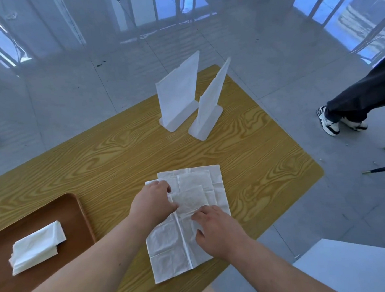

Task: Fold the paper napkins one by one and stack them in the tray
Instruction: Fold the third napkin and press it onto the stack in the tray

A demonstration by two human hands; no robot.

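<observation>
**Both hands on the top napkin, mid-table; tray off to the left**

Surroundings first. Wood-grain table [97, 156] carried two white upright holders [177, 95] [209, 106] at the far side, standing just beside each other and well apart from the hands. Nothing lay between the hands and the paper. Brown tray [76, 209] sat at the near left edge of the table, partly cut off by the frame, left forearm crossing just beside its right rim. In it was a small stack of folded napkins [37, 248], lying slightly askew. Off the table to the right were another person's legs and black-and-white sneakers [330, 124] on the tiled floor. A white block [352, 269] was at lower right.

Task item: a loose pile of napkins [215, 178] lay flat at the table's near centre. The top napkin [169, 255] was opened out, creased, skewed against those below.

Left hand [153, 202] was at its upper left part, fingers curled, thumb and fingertips pinching the paper's edge. Right hand [217, 230] rested on its right half, knuckles up, fingers bent onto the sheet. Couldn't tell whether it pinched or only pressed. Hands near each other, not touching.
</observation>
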